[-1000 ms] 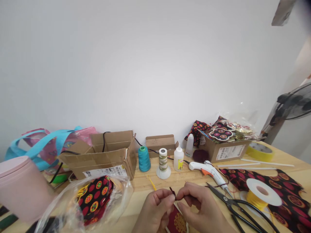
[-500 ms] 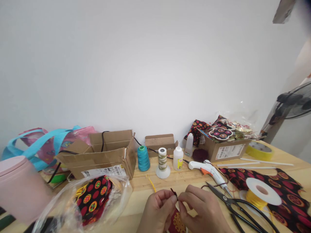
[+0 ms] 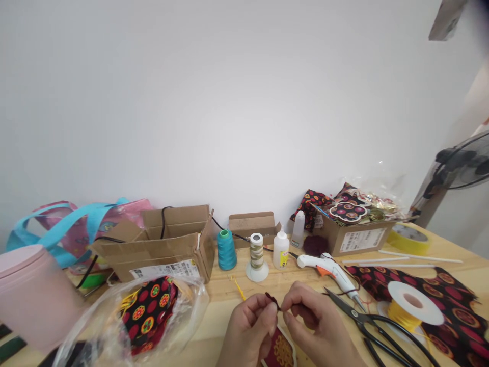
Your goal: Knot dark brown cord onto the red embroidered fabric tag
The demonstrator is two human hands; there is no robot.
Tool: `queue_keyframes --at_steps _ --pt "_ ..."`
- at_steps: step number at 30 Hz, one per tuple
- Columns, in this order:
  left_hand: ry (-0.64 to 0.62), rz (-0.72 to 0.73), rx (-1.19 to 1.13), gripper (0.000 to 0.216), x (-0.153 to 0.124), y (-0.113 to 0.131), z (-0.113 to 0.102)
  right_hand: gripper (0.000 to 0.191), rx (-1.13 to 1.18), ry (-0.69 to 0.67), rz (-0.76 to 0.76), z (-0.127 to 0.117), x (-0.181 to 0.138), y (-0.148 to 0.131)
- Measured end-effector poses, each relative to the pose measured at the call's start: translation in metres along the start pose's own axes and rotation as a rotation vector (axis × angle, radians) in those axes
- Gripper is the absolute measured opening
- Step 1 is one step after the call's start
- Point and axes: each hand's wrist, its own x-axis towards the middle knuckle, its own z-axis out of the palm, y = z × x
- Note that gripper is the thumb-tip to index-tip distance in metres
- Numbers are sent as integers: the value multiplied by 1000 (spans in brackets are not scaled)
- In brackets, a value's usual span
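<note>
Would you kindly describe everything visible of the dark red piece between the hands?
The dark red piece looks like cloth, with a gold pattern and pale border. It tapers toward its top, between the left hand and right hand. The left hand covers part, the frame cuts off its bottom; hand contact is unclear.

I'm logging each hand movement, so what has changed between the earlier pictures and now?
The right hand has shifted slightly rightward, leaving a wider gap between its fingertips and those of the left hand. The left still pinches the dark cord; I see nothing newly gripped or let go. The scissors, glue gun and yellow-thread spool stayed put.
</note>
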Motion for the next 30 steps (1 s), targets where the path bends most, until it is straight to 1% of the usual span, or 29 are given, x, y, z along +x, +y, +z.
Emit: queue_keyframes --at_steps 4,8,11,15,19,21,25,27,30 --pt "11 58 40 34 -2 2 2 9 96 -7 42 1 0 3" --pt "68 94 125 35 -4 4 5 11 173 -8 89 -1 3 -3" --pt "118 187 161 32 -5 4 7 13 203 -15 120 -2 4 -8" --pt "184 310 221 26 -6 3 10 14 241 12 127 0 3 -6" --pt "209 334 278 24 -7 2 12 14 216 11 138 2 1 -3" --pt "181 306 258 27 -6 1 12 14 183 24 104 1 1 -2" --pt "54 108 144 36 -1 -3 7 12 85 45 24 1 1 0" --pt "25 45 73 38 1 -5 4 12 65 37 16 0 1 0" --pt "17 6 37 38 2 -5 2 13 93 21 47 -1 2 -2"
